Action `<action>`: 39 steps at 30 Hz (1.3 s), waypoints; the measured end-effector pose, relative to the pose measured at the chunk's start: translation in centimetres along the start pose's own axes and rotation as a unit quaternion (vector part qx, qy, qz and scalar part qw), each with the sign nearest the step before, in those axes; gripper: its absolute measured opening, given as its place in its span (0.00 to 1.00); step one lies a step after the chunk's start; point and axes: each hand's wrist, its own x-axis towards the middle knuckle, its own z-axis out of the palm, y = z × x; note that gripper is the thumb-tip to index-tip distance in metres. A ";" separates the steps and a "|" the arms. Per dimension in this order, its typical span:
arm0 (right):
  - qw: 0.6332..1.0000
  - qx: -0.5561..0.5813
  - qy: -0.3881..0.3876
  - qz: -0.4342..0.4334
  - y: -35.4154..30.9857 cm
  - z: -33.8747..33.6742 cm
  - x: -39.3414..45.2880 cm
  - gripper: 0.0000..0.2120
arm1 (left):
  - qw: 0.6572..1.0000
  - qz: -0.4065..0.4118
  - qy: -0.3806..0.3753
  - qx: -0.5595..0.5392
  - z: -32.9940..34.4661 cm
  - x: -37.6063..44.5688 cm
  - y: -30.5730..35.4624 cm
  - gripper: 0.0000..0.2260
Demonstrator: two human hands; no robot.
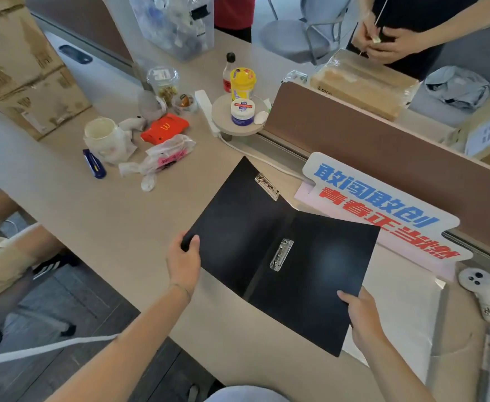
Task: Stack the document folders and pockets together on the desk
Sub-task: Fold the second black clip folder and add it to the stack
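A black document folder (238, 227) lies spread open above the beige desk (107, 216), showing two metal clips, one at its top edge and one by the spine. My left hand (184, 262) grips the folder's left cover at its lower corner. My right hand (359, 317) grips the right cover at its near edge. Under the folder's right side lies a clear plastic document pocket (406, 309) on the desk.
A white sign with blue and red characters (383, 204) leans on the brown divider (354, 132). Cups, jars, a red box, a plastic bag and a blue pen clutter the desk's far left. Cardboard boxes stand at left. Another person stands behind the divider.
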 end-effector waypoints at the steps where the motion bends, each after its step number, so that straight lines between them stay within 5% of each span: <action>1: 1.000 0.005 -0.004 -0.001 -0.2 0.1 -0.2 0.13 | 1.000 0.022 -0.009 0.011 0.2 -1.1 0.5 0.08; 8: 0.996 0.061 -0.063 -0.028 -1.6 0.8 -1.8 0.17 | 0.971 0.178 -0.103 0.119 3.0 -7.9 2.0 0.13; 14: 0.994 0.056 -0.094 -0.028 -2.4 1.7 -3.1 0.14 | 0.904 0.295 -0.204 0.233 5.9 -12.8 0.1 0.14; 17: 0.990 0.078 -0.117 -0.016 -3.0 1.6 -3.8 0.19 | 0.875 0.323 -0.247 0.263 7.0 -13.9 -1.8 0.15; 22: 0.992 0.057 -0.099 -0.044 -3.2 1.7 -4.3 0.08 | 0.836 0.338 -0.304 0.307 7.4 -14.9 -4.2 0.22; 27: 0.995 0.059 -0.066 -0.050 -3.8 2.1 -4.8 0.09 | 0.802 0.401 -0.310 0.316 6.5 -13.4 -3.7 0.23; 30: 0.992 0.091 -0.064 -0.053 -4.0 1.6 -5.2 0.10 | 0.824 0.355 -0.318 0.306 6.4 -11.2 -2.9 0.24; 34: 0.989 0.110 -0.073 -0.058 -4.3 -0.7 -6.2 0.13 | 0.886 0.271 -0.272 0.260 8.0 -8.2 -1.7 0.14; 39: 0.985 0.136 -0.077 -0.077 -4.3 -5.6 -7.6 0.15 | 0.935 0.147 -0.233 0.223 10.8 -6.8 2.4 0.20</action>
